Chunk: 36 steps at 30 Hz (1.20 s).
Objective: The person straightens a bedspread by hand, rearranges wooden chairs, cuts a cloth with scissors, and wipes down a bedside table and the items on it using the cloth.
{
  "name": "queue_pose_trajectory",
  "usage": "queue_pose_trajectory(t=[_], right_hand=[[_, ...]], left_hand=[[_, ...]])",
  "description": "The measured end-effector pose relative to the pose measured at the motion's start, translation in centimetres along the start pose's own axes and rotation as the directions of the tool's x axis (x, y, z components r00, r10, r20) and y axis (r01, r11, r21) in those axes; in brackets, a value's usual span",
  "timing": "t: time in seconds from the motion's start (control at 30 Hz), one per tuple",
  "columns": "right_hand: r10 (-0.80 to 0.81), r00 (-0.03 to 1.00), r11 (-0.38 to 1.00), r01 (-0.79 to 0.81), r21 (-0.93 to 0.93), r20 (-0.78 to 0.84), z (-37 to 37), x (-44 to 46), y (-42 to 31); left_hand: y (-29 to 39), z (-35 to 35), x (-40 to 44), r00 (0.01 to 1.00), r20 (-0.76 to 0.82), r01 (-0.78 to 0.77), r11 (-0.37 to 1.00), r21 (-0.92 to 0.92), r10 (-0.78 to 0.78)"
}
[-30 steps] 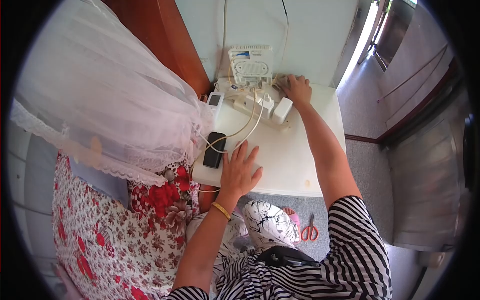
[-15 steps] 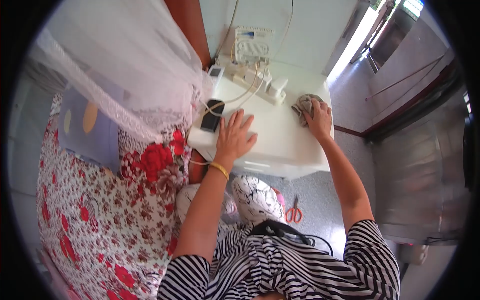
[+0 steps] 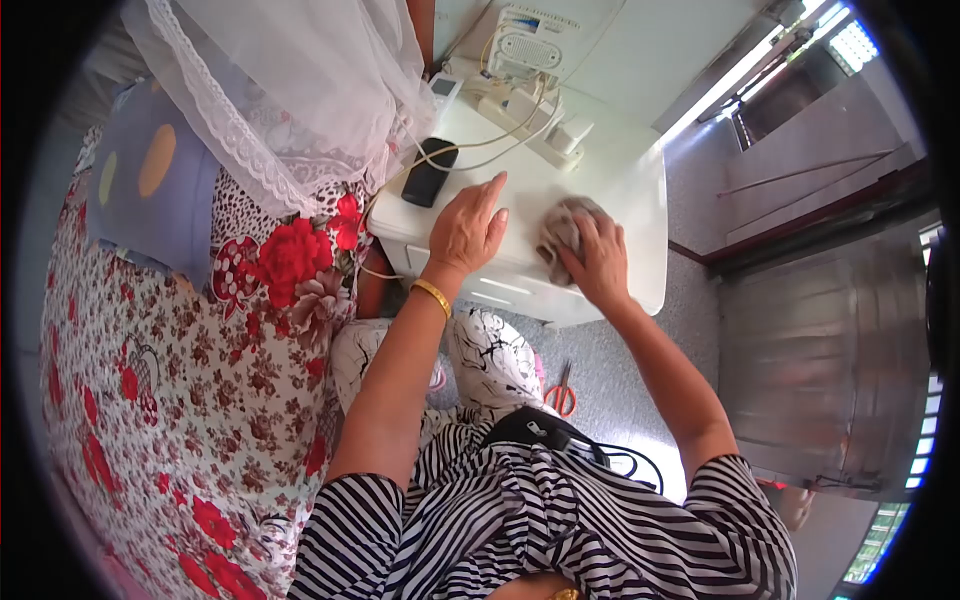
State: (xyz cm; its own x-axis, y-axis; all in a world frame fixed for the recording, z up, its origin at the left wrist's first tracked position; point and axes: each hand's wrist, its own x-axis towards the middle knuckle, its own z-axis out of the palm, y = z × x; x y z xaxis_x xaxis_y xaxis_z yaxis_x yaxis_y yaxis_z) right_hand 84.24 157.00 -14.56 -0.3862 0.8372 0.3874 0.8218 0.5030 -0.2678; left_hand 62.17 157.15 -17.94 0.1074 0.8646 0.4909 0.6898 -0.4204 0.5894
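Observation:
My right hand (image 3: 604, 262) is closed over a crumpled grey-brown cloth (image 3: 560, 238), pressing it on the top of a white cabinet (image 3: 525, 215) near its front edge. The cloth is slightly blurred. To the left, my left hand (image 3: 465, 232) holds nothing; its fingers are stretched out, with the hand tipped partly onto its side at the cabinet's front edge. Just beyond that hand lies a black phone (image 3: 430, 174), with pale cables crossing over its upper end.
A white router (image 3: 530, 45) leans on the wall behind a power strip (image 3: 540, 135) with plugs and cables. Left of the cabinet is a bed with a floral sheet (image 3: 170, 370), under a white lace net (image 3: 290, 90). Orange-handled scissors (image 3: 562, 400) lie on the floor.
My right hand has moved the cloth left and towards me across the cabinet top. The left hand has turned from lying flat with spread fingers to tipped on its side. The view has shifted.

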Motion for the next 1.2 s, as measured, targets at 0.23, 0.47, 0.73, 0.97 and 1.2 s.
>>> queue_pose_trajectory(t=[0.23, 0.47, 0.73, 0.97, 1.2], right_hand=[[-0.108, 0.994, 0.993, 0.109, 0.048, -0.032, 8.0, 9.1, -4.9], [-0.093, 0.995, 0.989, 0.089, 0.119, 0.03, 5.8, 7.2, -4.5], [0.038, 0.992, 0.999, -0.037, -0.009, 0.117, -5.2, -5.9, 6.3], [0.103, 0.984, 0.988, -0.083, -0.133, 0.147, -7.1, -7.3, 6.9], [-0.053, 0.986, 0.998, 0.055, -0.008, 0.157, -1.1, 1.0, 3.9]], left_hand=[[0.0, -0.2, 0.0, 0.941, -0.22, -0.216, 0.958, 0.19, 0.256], [-0.1, 0.1, 0.1, 0.945, -0.196, -0.204, 0.939, 0.278, 0.264], [-0.1, 0.2, 0.2, 0.951, -0.168, -0.195, 0.924, 0.329, 0.26], [0.0, 0.5, 0.3, 0.945, -0.184, -0.179, 0.896, 0.406, 0.272], [0.9, 0.0, 0.2, 0.961, -0.18, -0.123, 0.908, 0.4, 0.209]])
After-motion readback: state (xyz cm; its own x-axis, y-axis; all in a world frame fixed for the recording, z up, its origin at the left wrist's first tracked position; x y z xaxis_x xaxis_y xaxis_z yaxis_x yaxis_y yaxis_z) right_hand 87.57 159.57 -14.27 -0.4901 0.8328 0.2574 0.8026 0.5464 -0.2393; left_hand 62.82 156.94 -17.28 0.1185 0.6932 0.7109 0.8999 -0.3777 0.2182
